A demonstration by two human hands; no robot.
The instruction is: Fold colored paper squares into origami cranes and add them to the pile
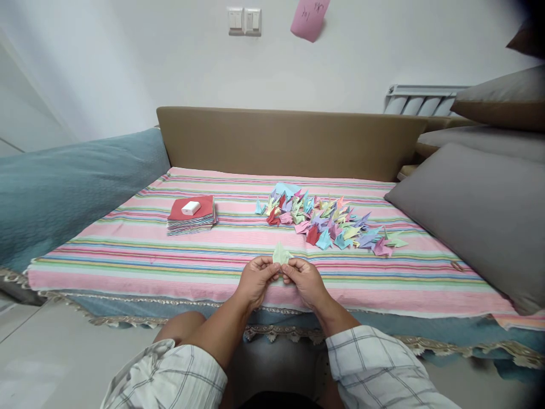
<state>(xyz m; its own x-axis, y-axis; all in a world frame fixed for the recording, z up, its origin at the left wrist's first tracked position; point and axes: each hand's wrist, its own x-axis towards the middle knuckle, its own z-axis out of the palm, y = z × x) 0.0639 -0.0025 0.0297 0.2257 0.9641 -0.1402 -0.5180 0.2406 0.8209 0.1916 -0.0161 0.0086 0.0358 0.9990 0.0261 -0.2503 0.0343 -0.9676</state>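
Between my two hands is a pale green folded paper [281, 253], its pointed tip facing away from me. My left hand [258, 277] pinches its left lower part between thumb and fingers. On the other side, my right hand [304, 278] grips the right lower part the same way. The two thumbs nearly meet at the near edge of the paper, covering some of its folds. Beyond my hands lies a spread of many-coloured paper cranes [326, 218].
A stack of square paper [191, 224], red on top, bears a small white box [191, 208] at left. Striped cloth [128, 250] covers the sofa seat. Grey cushions [477, 210] are piled at right, a blue armrest [85, 187] is at left, and a brown backrest [289, 142] stands behind.
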